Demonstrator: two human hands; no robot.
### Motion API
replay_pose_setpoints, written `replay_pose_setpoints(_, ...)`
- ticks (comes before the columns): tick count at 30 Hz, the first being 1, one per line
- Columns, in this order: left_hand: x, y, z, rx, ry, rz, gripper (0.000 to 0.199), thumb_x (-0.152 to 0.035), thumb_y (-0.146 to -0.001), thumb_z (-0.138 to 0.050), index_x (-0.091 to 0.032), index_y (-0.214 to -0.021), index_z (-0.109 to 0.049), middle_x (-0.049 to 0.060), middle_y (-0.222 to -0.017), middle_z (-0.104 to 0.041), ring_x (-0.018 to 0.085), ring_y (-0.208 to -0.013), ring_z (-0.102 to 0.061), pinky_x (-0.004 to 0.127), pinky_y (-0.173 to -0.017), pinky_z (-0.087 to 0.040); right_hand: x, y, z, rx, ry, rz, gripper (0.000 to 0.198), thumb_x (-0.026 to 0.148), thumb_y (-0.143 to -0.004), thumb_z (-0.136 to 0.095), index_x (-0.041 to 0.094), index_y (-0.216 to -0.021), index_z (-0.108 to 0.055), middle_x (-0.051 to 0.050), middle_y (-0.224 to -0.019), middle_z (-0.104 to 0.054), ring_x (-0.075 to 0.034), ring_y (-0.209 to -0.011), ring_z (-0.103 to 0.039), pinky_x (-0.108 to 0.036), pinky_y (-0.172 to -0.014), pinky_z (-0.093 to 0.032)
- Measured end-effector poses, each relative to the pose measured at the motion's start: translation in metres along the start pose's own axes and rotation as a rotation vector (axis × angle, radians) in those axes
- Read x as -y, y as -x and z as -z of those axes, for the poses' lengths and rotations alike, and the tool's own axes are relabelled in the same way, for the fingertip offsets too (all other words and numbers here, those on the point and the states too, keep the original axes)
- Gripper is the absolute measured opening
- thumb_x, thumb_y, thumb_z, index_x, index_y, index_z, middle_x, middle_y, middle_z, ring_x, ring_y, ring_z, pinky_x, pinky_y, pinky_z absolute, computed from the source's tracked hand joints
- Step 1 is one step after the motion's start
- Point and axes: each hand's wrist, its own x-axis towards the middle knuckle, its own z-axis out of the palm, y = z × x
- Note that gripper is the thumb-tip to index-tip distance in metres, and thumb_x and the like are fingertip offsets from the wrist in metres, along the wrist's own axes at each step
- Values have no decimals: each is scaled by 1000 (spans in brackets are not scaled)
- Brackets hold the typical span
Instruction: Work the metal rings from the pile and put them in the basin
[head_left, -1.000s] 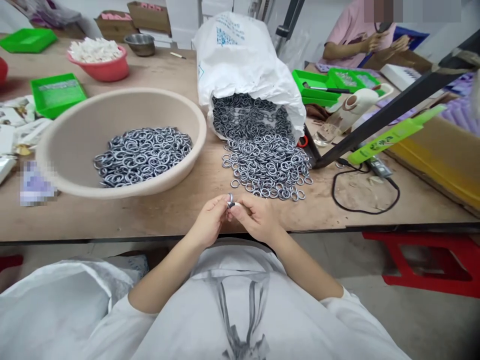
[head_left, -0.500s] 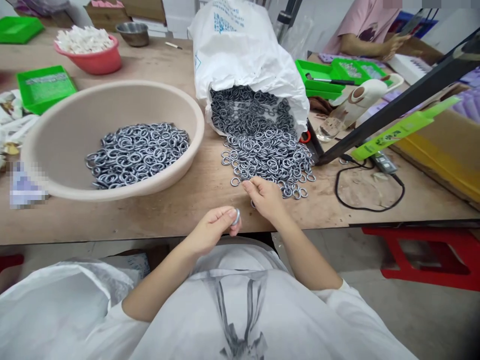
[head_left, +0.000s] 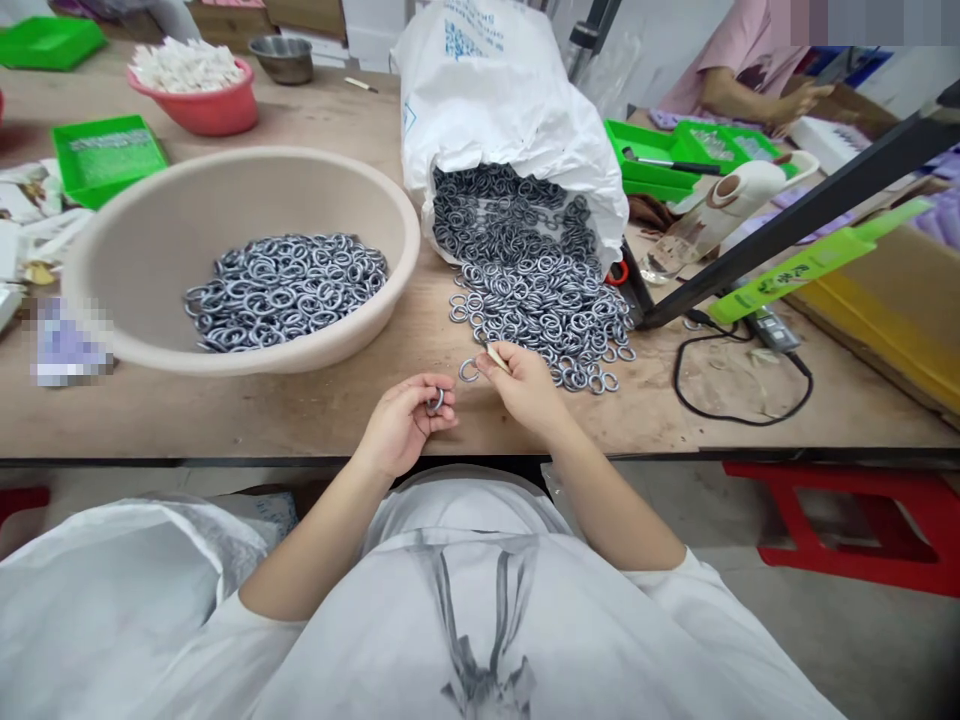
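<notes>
My left hand [head_left: 405, 425] is turned partly palm up near the table's front edge. A grey metallic-looking ring [head_left: 439, 400] sits at its fingers, with the thumb close against it. To its right, my right hand [head_left: 525, 390] is closed around a thin tool with a pale handle [head_left: 498, 357]; the tool's dark tip points toward the rings, and its kind is unclear. One loose ring [head_left: 469, 370] lies just left of my right fingers. Beyond that hand, a heap of the same grey rings [head_left: 547, 310] spills from a white sack [head_left: 510, 110].
At left stands a large beige basin [head_left: 135, 270] with many rings in it. Behind it are a green tray [head_left: 111, 160] and a red bowl [head_left: 217, 112] of white pieces. A black slanted bar [head_left: 787, 225] and a cable [head_left: 679, 375] lie to the right. A co-worker's arm [head_left: 739, 97] shows at back right.
My left hand has turned more palm up and its fingers have loosened around the ring. The pale tool in my right hand now shows. The whole view has shifted slightly.
</notes>
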Motion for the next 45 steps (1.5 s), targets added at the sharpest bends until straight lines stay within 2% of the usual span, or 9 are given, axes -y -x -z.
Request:
replay_pose_setpoints(5,5,3,-17,206,37,131,36,-49,-84,-63,-13,-82,-63,2,-70,-60,9,-53,-54,25,-54,-55,13,21,-8,172,-692,-105,39,59,-84,-61,21,-80,-56,5,-61,-57,-11,-51,-54,-23,-48,-45)
replay_pose_setpoints(8,7,8,-26,271,52,153,42,-55,-78,-70,-15,-76,-57,-2,-65,-53,6,-49,-46,21,-47,-49,16,29,-13,126,-759,-136,42,62,-79,-66,21,-83,-56,6,-60,-57,-9,-46,-54,-21,-44,-46)
replay_pose_setpoints(15,13,16,-35,172,-43,-21,47,-57,-72,-75,-17,-70,-51,-6,-57,-44,5,-45,-37,18,-41,-41,15,36,-12,113,-682,-80,42,56,-77,-72,21,-96,-58,6,-63,-62,-12,-48,-59,-24,-46,-49)
replay_pose_setpoints(19,12,18,-38,149,-51,-51,45,-54,-76,-72,-17,-67,-48,-5,-59,-47,4,-44,-35,17,-41,-38,14,41,-6,-5,-480,69,42,60,-92,-50,20,-89,-59,1,-68,-63,-13,-61,-60,-26,-61,-47)
replay_pose_setpoints(24,14,19,-40,106,1,-48,44,-52,-75,-73,-18,-66,-46,-7,-53,-42,5,-44,-35,17,-42,-37,17,55,1,-21,83,271,45,51,-98,-41,20,-68,-51,-1,-67,-56,-13,-65,-50,-27,-62,-35)
replay_pose_setpoints(29,16,20,-41,95,5,-44,45,-52,-72,-75,-18,-68,-47,-8,-51,-39,5,-43,-32,17,-40,-34,20,60,2,-16,201,326,44,50,-98,-41,20,-67,-48,0,-65,-53,-13,-61,-46,-27,-59,-30)
replay_pose_setpoints(37,14,19,-33,160,9,-5,42,-47,-74,-76,-17,-65,-49,-7,-53,-41,4,-44,-32,17,-41,-36,5,47,-5,25,102,136,46,52,-99,-38,20,-72,-57,-1,-67,-62,-14,-64,-54,-25,-60,-32)
replay_pose_setpoints(41,14,22,-28,244,-18,45,42,-47,-79,-73,-15,-63,-50,-4,-57,-47,4,-45,-37,18,-43,-43,-10,28,8,-193,392,-96,48,54,-99,-36,20,-76,-61,-3,-70,-63,-17,-66,-56,-27,-59,-28)
replay_pose_setpoints(45,8,15,-19,123,2,-11,35,-44,-73,-79,-13,-77,-63,-2,-65,-57,5,-50,-49,18,-47,-51,-12,14,14,-123,713,-136,32,50,-92,-55,22,-101,-68,-8,-103,-70,-23,-84,-63,-28,-64,-34)
